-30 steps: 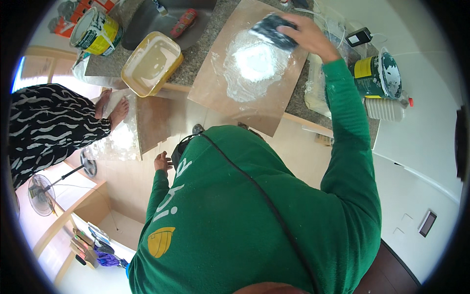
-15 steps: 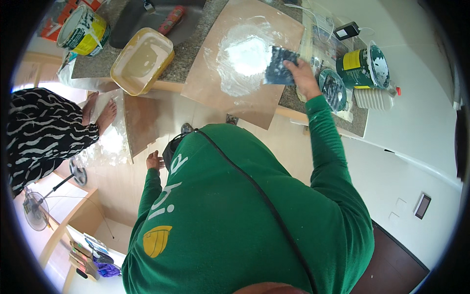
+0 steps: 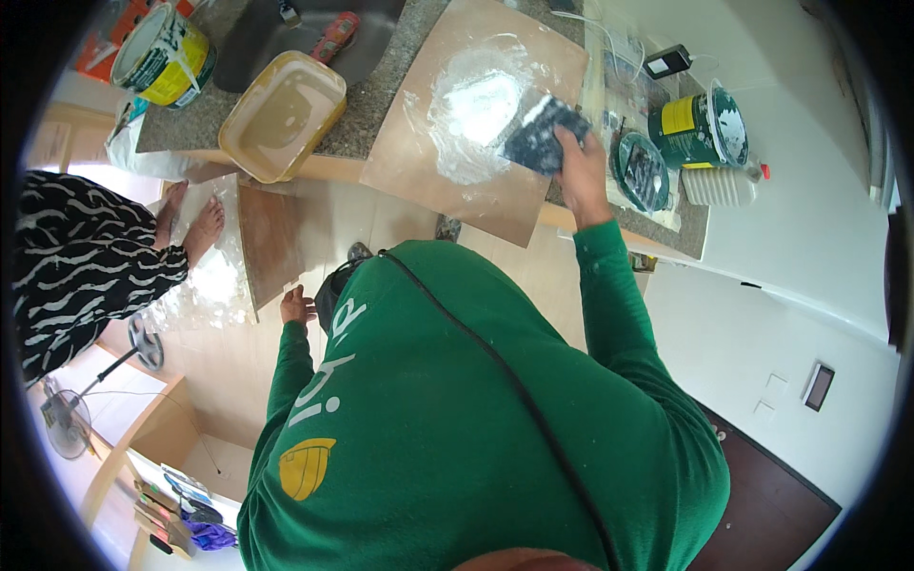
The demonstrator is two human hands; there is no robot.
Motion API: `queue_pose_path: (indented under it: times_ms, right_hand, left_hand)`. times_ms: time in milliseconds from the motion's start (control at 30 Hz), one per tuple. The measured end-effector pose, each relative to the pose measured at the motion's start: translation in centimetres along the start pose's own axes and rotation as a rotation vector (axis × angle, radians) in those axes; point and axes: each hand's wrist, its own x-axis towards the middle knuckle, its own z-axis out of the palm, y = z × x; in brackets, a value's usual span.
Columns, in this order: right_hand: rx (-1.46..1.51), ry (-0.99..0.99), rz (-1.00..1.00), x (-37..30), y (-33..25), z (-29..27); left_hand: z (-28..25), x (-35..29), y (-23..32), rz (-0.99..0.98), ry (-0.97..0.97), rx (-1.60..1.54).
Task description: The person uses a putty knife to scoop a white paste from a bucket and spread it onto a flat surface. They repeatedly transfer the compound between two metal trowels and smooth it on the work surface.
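Note:
My right hand [image 3: 583, 176] grips a dark, flat rectangular spreader [image 3: 533, 147], its face smeared with white. The spreader lies against the lower right edge of a mound of white paste [image 3: 481, 109]. Under the paste is a brown board [image 3: 400, 157], resting on the countertop and jutting past its front edge. My left hand [image 3: 298, 305] hangs low at my side, its fingers somewhat apart and nothing in them.
A yellowish basin [image 3: 233, 147] sits by the sink [image 3: 248, 48]. Paste tubs stand at left [image 3: 186, 71] and right [image 3: 681, 133], near a round green lid [image 3: 628, 181] and a plastic jug [image 3: 709, 187]. A barefoot person [image 3: 95, 252] stands on a raised platform at left.
My right hand and the spreader have moved slightly left and nearer to me, and the spreader has turned. The left hand hangs in about the same place.

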Motion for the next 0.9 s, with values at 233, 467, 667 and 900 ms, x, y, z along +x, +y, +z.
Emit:
queue_pose_path:
  times_ms: [233, 467, 667, 900]
  right_hand:
    - [0.154, -0.098, 0.434, -6.8, 5.6, -1.3]
    - [0.465, -0.029, 0.332, -4.8, 6.3, 5.2]
    - [0.435, -0.007, 0.370, -4.7, 4.1, 5.3]
    - [0.457, 0.021, 0.386, -8.1, 7.9, 1.2]
  left_hand:
    - [-1.2, 0.3, -2.4, -0.034, 0.000, 0.073]
    - [-1.7, 1.5, -2.1, -0.064, -0.019, 0.111]
    - [-1.2, 1.9, 0.1, 0.008, -0.015, -0.019]
    - [-0.9, 1.4, -1.8, -0.017, 0.007, -0.032]
